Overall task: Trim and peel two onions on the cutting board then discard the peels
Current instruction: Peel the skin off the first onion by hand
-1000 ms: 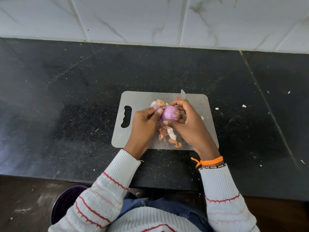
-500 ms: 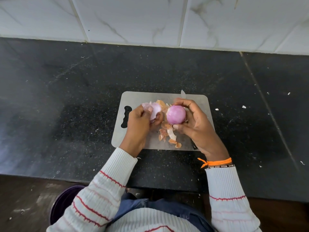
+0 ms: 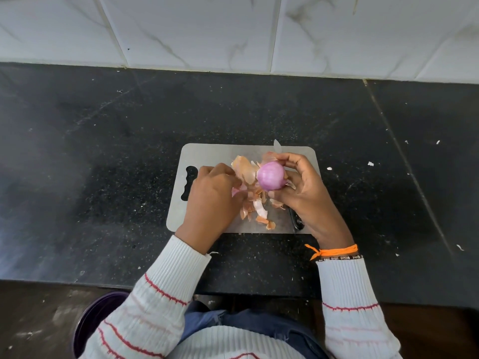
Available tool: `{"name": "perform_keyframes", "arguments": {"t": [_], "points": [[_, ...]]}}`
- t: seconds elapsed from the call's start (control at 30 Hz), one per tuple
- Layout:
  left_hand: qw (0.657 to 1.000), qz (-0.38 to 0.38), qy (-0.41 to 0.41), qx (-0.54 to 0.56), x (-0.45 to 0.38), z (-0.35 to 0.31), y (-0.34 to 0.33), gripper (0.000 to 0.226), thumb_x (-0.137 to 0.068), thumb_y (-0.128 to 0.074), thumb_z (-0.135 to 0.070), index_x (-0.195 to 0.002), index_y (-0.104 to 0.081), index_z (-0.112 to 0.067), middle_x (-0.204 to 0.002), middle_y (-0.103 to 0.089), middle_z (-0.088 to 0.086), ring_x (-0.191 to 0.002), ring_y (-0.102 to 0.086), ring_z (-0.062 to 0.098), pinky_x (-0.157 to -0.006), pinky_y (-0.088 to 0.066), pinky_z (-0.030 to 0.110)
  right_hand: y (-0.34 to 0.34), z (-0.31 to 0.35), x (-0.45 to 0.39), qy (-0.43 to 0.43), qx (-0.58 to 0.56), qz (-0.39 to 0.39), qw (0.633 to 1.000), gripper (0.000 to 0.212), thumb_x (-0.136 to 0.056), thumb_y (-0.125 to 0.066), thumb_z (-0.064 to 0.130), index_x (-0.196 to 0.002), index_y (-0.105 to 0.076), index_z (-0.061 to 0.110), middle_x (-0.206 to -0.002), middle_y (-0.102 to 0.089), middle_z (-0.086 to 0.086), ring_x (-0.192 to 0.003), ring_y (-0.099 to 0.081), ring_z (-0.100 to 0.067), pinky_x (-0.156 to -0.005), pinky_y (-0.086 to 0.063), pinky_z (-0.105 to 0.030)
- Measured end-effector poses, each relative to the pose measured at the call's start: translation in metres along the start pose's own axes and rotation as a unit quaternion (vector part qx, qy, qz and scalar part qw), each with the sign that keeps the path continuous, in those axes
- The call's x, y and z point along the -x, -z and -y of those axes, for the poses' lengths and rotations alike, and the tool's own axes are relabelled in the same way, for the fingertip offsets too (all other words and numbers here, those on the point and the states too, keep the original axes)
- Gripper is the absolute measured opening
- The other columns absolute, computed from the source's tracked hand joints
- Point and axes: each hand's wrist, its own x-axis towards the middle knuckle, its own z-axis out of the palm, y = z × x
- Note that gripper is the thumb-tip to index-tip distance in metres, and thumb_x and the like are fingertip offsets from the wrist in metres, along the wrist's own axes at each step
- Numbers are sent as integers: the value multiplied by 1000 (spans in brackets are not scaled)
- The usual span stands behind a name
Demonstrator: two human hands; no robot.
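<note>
Over the cutting board (image 3: 207,154), right hand (image 3: 308,193) grips a peeled onion (image 3: 270,176). Left hand (image 3: 211,198) pinches a peel (image 3: 237,190) by the scraps.

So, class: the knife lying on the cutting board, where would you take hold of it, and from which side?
Take the knife by its black handle, coming from the near edge of the cutting board. The handle end points toward the person, while the blade tip points toward the wall. The right hand, holding the peeled onion, covers the middle, so that hand must clear first.
</note>
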Motion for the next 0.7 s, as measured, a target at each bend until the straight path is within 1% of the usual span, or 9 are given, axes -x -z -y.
{"name": "perform_keyframes", "arguments": {"t": [0.1, 0.17, 0.3, 0.37, 0.43, 0.5, 0.53, 0.63, 0.7], "points": [[999, -35, -8, 18, 0, 0, 2, 27, -88, -59, -32, -81, -73, -10, -93, -67, 3, -83, -50, 22, -71, -41, 30, 0, 1, 0, -2, 6, -14, 1000, 61, -70, -68, -14, -122, -52, 16, -129, -57, 3, -117, -55, -9, -88, -51, -23], [999, -26, -21, 35, -1, 0, 0, 23, -87, -62, -26, -78, -73, -8, -87, -67, 2, -80, -50, 22, -70, -43, 31, 0, 1, -1, -6, 14, -20, 1000, 59, -73, -68, -10, -122, -53, 18, -128, -58, 4, -117, -56, -10, -89, -51, -24], [996, 23, -73, 51, 0, -2, 0, 4, -79, -70, -12, -81, -73, -12, -101, -65, -3, -93, -49, 22, -73, -28, 18, 3, -5, -3, -39, -37, -33, 998, 42, -82, -64, 6, -120, -56, 23, -124, -61, 3, -112, -60, -14, -90, -52, -34], [996, 47, -70, 8, 2, -2, -1, 6, -79, -70, -16, -84, -74, -16, -112, -61, -6, -102, -43, 21, -77, -25, 19, 2, -6, -5, -73, -93, -51, 992, 27, -90, -55, 14, -113, -59, 26, -119, -62, -2, -107, -63, -17, -85, -53, -31], [996, 71, -46, -41, 3, -2, 0, 14, -82, -68, -29, -90, -75, -21, -121, -54, -10, -107, -37, 19, -81, -22, 22, 2, -7, -8, -94, -140, -74, 983, 20, -97, -45, 16, -105, -60, 24, -113, -62, -7, -97, -65, -16, -79, -53, -26], [994, 79, -22, -71, 1, -3, 2, 25, -82, -64, -42, -94, -73, -21, -121, -52, -11, -110, -36, 19, -86, -24, 27, 2, -7, -9, -109, -173, -92, 974, 20, -99, -40, 19, -102, -60, 20, -107, -61, -11, -91, -64, -17, -77, -54, -25], [994, 76, -12, -83, 1, -4, 3, 26, -82, -63, -42, -94, -72, -20, -120, -52, -10, -110, -37, 20, -87, -25, 29, 2, -7, -10, -117, -187, -97, 971, 21, -100, -38, 21, -101, -59, 18, -106, -62, -13, -88, -64, -18, -75, -55, -24], [995, 52, 8, -85, 1, -3, 1, 11, -84, -65, -27, -92, -70, -23, -113, -54, -7, -104, -40, 21, -81, -23, 29, 2, -6, -11, -137, -216, -112, 960, 24, -100, -36, 24, -97, -58, 15, -95, -63, -14, -76, -64, -16, -64, -55, -20], [997, 32, 15, -67, 1, -1, -1, 13, -81, -68, -21, -93, -70, -25, -109, -55, -4, -99, -42, 22, -78, -20, 29, 2, -6, -13, -147, -230, -123, 954, 27, -100, -35, 27, -96, -58, 15, -88, -64, -13, -66, -64, -11, -59, -53, -19]]}}
